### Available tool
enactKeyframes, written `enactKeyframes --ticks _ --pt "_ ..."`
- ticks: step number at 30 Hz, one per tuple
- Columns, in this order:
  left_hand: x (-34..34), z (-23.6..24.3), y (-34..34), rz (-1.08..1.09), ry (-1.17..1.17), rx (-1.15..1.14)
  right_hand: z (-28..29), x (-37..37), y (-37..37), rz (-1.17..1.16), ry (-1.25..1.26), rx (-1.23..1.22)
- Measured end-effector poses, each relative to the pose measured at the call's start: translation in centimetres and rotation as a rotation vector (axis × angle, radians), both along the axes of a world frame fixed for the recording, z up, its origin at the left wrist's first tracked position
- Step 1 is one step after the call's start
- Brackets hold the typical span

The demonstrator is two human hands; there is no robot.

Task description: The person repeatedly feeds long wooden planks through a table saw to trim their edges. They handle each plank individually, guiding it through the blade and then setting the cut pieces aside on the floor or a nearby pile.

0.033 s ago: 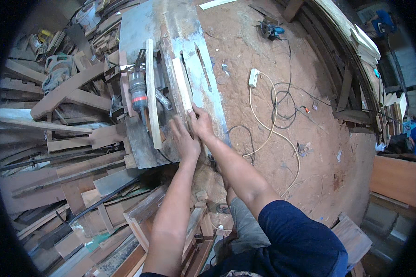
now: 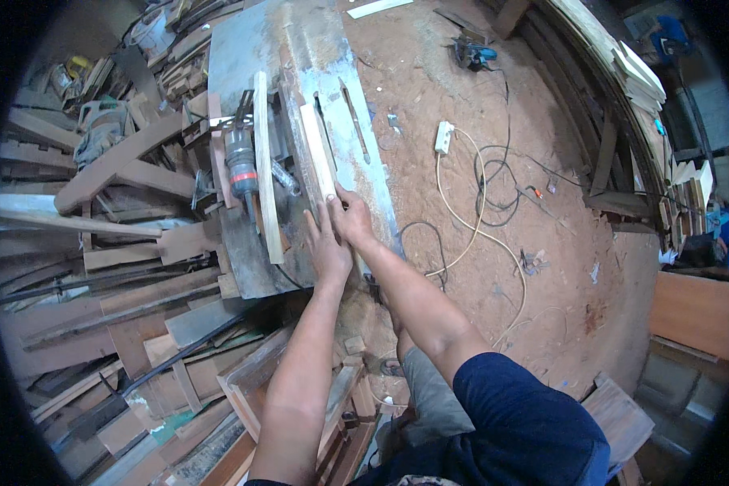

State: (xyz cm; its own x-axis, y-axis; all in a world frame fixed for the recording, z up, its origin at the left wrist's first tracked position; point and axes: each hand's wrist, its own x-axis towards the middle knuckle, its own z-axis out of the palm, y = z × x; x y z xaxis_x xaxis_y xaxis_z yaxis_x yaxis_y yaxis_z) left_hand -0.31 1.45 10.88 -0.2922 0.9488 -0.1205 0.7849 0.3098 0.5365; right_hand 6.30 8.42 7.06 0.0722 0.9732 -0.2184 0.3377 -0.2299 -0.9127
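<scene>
A pale wooden strip [image 2: 315, 146] lies lengthwise on a metal worktable [image 2: 356, 182] with long slots, alongside a brown wooden rail [image 2: 292, 113]. My right hand [image 2: 351, 220] is closed on the strip's near end, its thumb on top. Just left of it, my left hand [image 2: 330, 253] rests with fingers stretched out against the strip and rail; its thumb is hidden. Another pale strip [image 2: 264, 162] lies farther left on the table. Beside that one is a grey power tool [image 2: 241, 158] with a red ring, and a short clear-looking cylinder [image 2: 285, 180].
Scrap boards [image 2: 138, 267] pile up along the left. On the dusty floor at right lie a white power strip [image 2: 444, 138], looped cables [image 2: 494, 190] and a blue-black power tool [image 2: 474, 55]. Stacked timber [image 2: 607, 97] lines the far right. A person [image 2: 668, 36] shows at the upper right.
The strip has slid slightly toward me. My left hand, blurred before, is now sharp, its fingers a little nearer the strip.
</scene>
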Motion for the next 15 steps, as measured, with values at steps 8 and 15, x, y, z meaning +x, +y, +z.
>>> enactKeyframes --ticks 8,15 --pt "1.9 1.1 2.4 -0.059 0.048 -0.259 -1.4 1.2 1.7 -0.033 0.007 0.004" --pt "-0.8 0.4 3.4 -0.095 0.219 -0.417 1.9 2.7 -2.2 0.029 0.120 -0.172"
